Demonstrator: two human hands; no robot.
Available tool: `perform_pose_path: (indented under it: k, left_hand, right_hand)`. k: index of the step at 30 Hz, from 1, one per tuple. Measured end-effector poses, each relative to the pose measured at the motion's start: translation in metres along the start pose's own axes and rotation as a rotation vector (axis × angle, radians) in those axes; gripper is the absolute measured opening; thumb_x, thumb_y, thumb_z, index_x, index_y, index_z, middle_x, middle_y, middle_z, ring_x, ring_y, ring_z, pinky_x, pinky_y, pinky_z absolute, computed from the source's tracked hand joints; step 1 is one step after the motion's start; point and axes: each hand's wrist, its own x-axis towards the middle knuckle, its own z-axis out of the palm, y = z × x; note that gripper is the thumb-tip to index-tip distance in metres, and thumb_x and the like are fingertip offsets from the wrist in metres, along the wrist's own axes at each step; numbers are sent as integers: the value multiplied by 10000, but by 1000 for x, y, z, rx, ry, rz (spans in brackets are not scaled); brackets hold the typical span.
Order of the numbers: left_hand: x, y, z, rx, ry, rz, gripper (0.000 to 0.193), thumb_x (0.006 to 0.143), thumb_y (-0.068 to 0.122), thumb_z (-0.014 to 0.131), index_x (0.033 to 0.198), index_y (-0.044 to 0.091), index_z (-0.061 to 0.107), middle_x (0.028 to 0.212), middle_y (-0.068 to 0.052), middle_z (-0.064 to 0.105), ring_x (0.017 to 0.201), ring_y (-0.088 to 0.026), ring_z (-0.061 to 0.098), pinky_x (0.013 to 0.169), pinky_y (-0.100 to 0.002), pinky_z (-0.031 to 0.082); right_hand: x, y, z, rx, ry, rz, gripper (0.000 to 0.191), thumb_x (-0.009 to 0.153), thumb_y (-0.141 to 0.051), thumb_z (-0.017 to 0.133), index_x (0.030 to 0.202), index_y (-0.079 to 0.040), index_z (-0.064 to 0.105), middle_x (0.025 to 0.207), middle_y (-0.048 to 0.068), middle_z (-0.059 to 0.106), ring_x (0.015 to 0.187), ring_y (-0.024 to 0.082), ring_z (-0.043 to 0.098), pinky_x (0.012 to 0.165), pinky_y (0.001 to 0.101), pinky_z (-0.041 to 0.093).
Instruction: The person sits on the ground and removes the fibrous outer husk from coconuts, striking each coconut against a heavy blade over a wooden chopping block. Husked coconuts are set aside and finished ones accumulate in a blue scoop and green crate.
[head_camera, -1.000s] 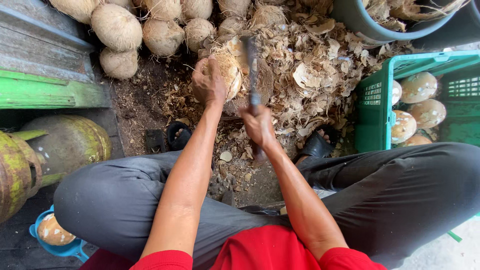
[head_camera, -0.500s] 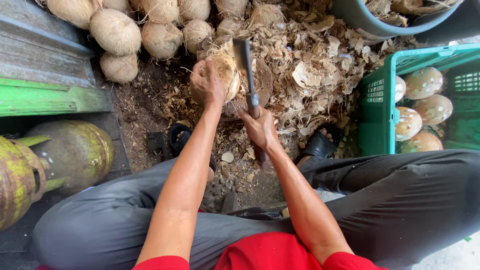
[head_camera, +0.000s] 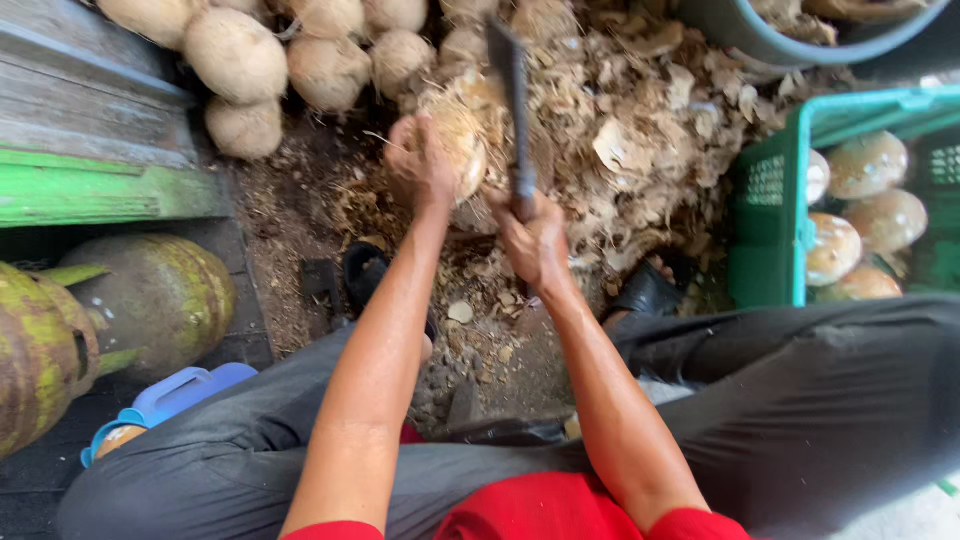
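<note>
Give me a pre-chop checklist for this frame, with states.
1. Left hand steadies the coconut: ok, palm on its left side.
2. Right hand grip on the cleaver handle: ok, fist closed around it.
3. Blade clear of the left hand's fingers: cannot tell, blade stands raised just right of the coconut, close to them.
4. Coconut seated firmly on what is under it: cannot tell, husk scraps hide its base.
5. Legs out of the blade's path: ok, dark trousers sit well below the coconut.
6. Green crate for peeled coconuts is close: ok, at the right.
</note>
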Motion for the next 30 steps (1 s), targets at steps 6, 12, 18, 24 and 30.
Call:
perform_pose_path:
  k: [6,12,18,24,30]
  left_hand:
    - [2,7,-1,-41,-35,-29,599,919,688,438,1166,200,684,865,-86,628,626,-189,533,476,-392,353]
    - [1,10,-3,-36,15,-15,584,912,679,444,1162,204,677,776,-39,637,605,-149,553,491,-348,410]
    - [-6,11,-5,-121,23,-36,557,906,656,472,1122,204,715,712,-32,623,525,-146,477,424,-360,317]
    - [-20,13,-13,-113,-5,6,595,922,708,455,1135,206,693,655,19,598,475,-97,461,366,-305,307]
    - [-14,6,-10,-137,17,11,653,896,755,455,1120,205,728,648,-9,526,483,-133,413,389,-344,283]
  right_hand:
    - [-4,-13,1,-14,-98,249,322,985,-365,625,707,-215,563,524,-32,466,405,98,390,377,312,338]
    - [-8,-4,1,12,7,-126,421,1033,-330,652,691,-126,518,576,-43,489,477,81,428,429,288,349]
    - [0,13,2,-85,-101,222,343,983,-340,627,711,-153,531,560,-29,503,413,102,446,370,305,423]
    - [-5,11,-2,84,16,-3,352,1041,-298,636,799,-66,528,616,26,522,465,116,470,403,290,417]
    - [-4,-3,2,-81,-161,360,239,980,-318,610,799,-163,591,564,-4,525,414,114,443,373,309,411]
